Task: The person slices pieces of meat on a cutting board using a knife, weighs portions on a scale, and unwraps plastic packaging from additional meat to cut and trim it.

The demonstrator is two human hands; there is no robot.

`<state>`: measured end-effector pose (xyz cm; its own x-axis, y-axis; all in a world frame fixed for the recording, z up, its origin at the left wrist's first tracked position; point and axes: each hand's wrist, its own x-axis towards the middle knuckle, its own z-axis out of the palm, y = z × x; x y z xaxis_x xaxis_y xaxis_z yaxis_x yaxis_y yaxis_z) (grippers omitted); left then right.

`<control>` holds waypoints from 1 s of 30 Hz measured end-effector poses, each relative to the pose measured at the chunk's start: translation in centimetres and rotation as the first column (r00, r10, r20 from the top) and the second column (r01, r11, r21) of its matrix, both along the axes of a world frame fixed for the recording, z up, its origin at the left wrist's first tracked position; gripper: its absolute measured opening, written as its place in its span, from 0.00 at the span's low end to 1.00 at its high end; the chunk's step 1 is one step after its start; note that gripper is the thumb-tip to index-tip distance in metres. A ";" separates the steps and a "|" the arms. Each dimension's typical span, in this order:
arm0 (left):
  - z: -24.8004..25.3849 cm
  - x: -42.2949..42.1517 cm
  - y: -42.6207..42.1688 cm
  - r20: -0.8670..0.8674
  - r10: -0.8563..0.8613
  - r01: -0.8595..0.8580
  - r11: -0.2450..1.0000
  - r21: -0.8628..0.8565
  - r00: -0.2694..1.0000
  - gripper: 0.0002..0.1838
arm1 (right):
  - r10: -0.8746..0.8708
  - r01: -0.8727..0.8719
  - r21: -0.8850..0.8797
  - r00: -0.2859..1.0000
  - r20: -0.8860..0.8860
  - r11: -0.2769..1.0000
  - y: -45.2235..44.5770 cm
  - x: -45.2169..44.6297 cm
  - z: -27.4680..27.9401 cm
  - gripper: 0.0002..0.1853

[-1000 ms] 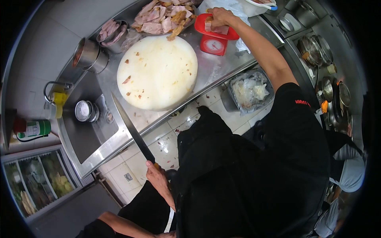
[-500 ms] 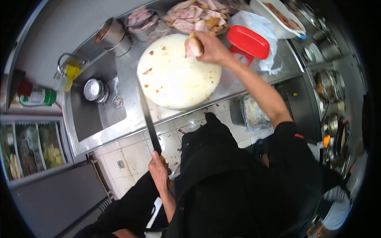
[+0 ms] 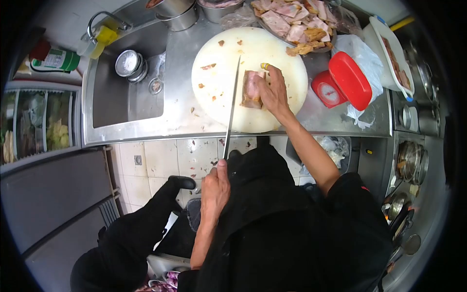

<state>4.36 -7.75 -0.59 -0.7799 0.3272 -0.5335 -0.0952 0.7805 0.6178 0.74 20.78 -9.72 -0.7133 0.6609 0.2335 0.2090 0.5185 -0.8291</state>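
Note:
A long knife (image 3: 233, 109) is gripped by my left hand (image 3: 215, 187), in front of the counter edge. Its blade reaches over the round white cutting board (image 3: 219, 104), just left of a block of pink meat with a brown edge (image 3: 251, 87). The meat lies on the board, and my right hand (image 3: 275, 95) holds it from the right side, fingers bent over it. Something yellow shows at a fingertip of that hand. Small brown scraps are scattered over the board. Whether the blade touches the board cannot be made out.
Behind the board is a tray heaped with meat pieces (image 3: 292, 22). A red scale (image 3: 328, 90) stands to the right, beside a plastic bag and a white container (image 3: 384, 58). At left is a sink (image 3: 109, 102) with small metal bowls. Another person's dark-clothed leg (image 3: 151, 209) shows at lower left.
My right hand has moved from the red scale onto the board with the meat, which now lies there. The knife has shifted over the board, its blade now more upright in view. The view has turned.

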 end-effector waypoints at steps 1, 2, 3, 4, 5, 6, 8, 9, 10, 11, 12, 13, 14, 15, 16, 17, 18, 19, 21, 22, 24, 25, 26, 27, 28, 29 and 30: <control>0.6 -0.1 0.7 -0.014 -0.012 0.012 1.000 -0.015 1.000 0.36 | -0.054 0.057 -0.074 0.997 0.049 0.996 -0.4 -0.9 -0.4 0.26; 1.0 -0.2 1.3 -0.027 -0.026 0.025 0.999 -0.029 0.999 0.35 | -0.067 0.067 -0.006 0.997 0.036 0.998 -0.8 -1.6 -1.1 0.23; 1.4 -0.4 1.9 -0.040 -0.040 0.039 0.998 -0.044 0.998 0.35 | -0.055 0.055 0.007 0.998 0.043 0.998 -0.9 -1.7 -1.2 0.22; 1.9 -0.5 2.5 -0.061 -0.043 0.040 0.998 -0.047 0.997 0.34 | -0.043 0.042 0.021 0.998 0.051 0.999 -1.1 -1.6 -1.3 0.22; 2.1 -0.7 2.8 -0.067 -0.051 0.048 0.997 -0.052 0.996 0.34 | -0.030 0.028 0.034 0.998 0.059 0.999 -1.1 -1.7 -1.4 0.21; 2.2 -0.9 3.0 -0.071 -0.059 0.055 0.997 -0.058 0.996 0.34 | -0.013 0.010 0.052 0.999 0.043 0.999 -0.9 -1.6 -1.6 0.20; 2.3 -0.9 3.3 -0.074 -0.073 0.068 0.995 -0.066 0.995 0.33 | -0.015 0.012 0.069 0.999 0.048 0.998 -0.9 -1.5 -1.8 0.20; 2.3 -1.1 3.5 -0.077 -0.078 0.073 0.995 -0.067 0.994 0.33 | -0.020 0.016 0.079 0.999 0.047 0.997 -0.9 -1.6 -1.8 0.20; 2.4 -1.2 3.7 -0.080 -0.085 0.080 0.995 -0.067 0.993 0.33 | -0.023 0.019 0.080 0.999 0.049 0.997 -0.9 -1.7 -1.8 0.20; 2.6 -1.3 3.9 -0.074 -0.087 0.082 0.994 -0.075 0.993 0.32 | -0.025 0.021 0.081 0.998 0.051 0.996 -1.0 -1.6 -1.7 0.20; 2.9 -1.4 4.2 -0.068 -0.090 0.084 0.993 -0.081 0.994 0.32 | -0.029 0.024 0.083 0.998 0.052 0.996 -1.0 -1.6 -1.6 0.20; 3.1 -1.5 4.4 -0.063 -0.093 0.087 0.992 -0.087 0.994 0.32 | -0.025 0.021 0.078 0.998 0.052 0.997 -1.1 -1.6 -1.4 0.20; 3.2 -1.5 4.4 -0.063 -0.096 0.090 0.991 -0.098 0.993 0.32 | -0.022 0.018 0.073 0.998 0.050 0.997 -1.1 -1.5 -1.2 0.21; 3.3 -1.4 4.3 -0.064 -0.100 0.093 0.990 -0.107 0.993 0.32 | -0.020 0.016 0.069 0.999 0.049 0.998 -1.1 -1.5 -1.0 0.21; 3.4 -1.3 4.2 -0.065 -0.105 0.097 0.988 -0.117 0.992 0.32 | -0.014 0.011 0.067 0.999 0.048 0.998 -1.1 -1.5 -0.9 0.21; 3.9 -1.3 4.1 -0.042 -0.113 0.105 0.983 -0.147 0.993 0.32 | -0.009 0.006 0.065 0.999 0.048 0.998 -1.1 -1.5 -0.9 0.22; 4.6 -1.2 4.0 -0.018 -0.120 0.115 0.977 -0.178 0.993 0.32 | -0.004 0.001 0.063 0.999 0.048 0.998 -1.1 -1.5 -0.9 0.22; 5.1 -1.2 4.0 0.005 -0.128 0.126 0.970 -0.208 0.992 0.32 | -0.004 0.001 0.064 0.999 0.051 0.998 -1.1 -1.5 -0.8 0.22; 5.4 -1.2 4.1 0.015 -0.132 0.131 0.962 -0.241 0.991 0.32 | -0.005 0.001 0.065 0.998 0.060 0.998 -1.1 -1.5 -0.8 0.21; 5.5 -1.2 4.2 0.021 -0.132 0.133 0.957 -0.258 0.991 0.32 | -0.002 -0.002 0.058 0.998 0.063 0.998 -1.1 -1.4 -0.8 0.21; 4.7 -2.0 5.1 0.005 -0.163 0.159 0.956 -0.248 0.987 0.31 | 0.009 -0.012 0.047 0.998 0.066 0.999 -1.0 -1.5 -0.7 0.21; 4.1 -2.5 5.7 -0.003 -0.176 0.170 0.955 -0.243 0.984 0.31 | 0.007 -0.009 0.038 0.998 0.064 0.999 -1.0 -1.4 -0.6 0.21; 3.4 -3.2 6.5 -0.009 -0.182 0.175 0.960 -0.219 0.983 0.31 | 0.005 -0.007 0.030 0.998 0.059 1.000 -1.0 -1.4 -0.5 0.21; 2.6 -4.1 7.6 -0.018 -0.187 0.180 0.964 -0.194 0.982 0.31 | 0.004 -0.005 0.024 0.999 0.052 1.000 -1.0 -1.5 -0.5 0.21; 2.1 -4.5 8.2 -0.027 -0.192 0.185 0.968 -0.169 0.981 0.31 | 0.001 -0.003 0.034 0.999 0.051 0.999 -0.9 -1.6 -0.6 0.20; 2.0 -4.3 8.3 -0.027 -0.178 0.171 0.970 -0.174 0.984 0.32 | -0.002 0.000 0.044 0.999 0.051 0.999 -0.8 -1.6 -0.9 0.20; 1.8 -4.2 8.4 -0.027 -0.163 0.156 0.972 -0.178 0.986 0.32 | -0.005 0.003 0.054 0.999 0.051 0.999 -0.8 -1.6 -1.1 0.20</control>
<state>0.15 0.65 1.26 -0.7476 0.3534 -0.5623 0.0616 0.8799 0.4711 -0.81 20.00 -10.78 -0.7225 0.6511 0.2326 0.2522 0.5614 -0.7882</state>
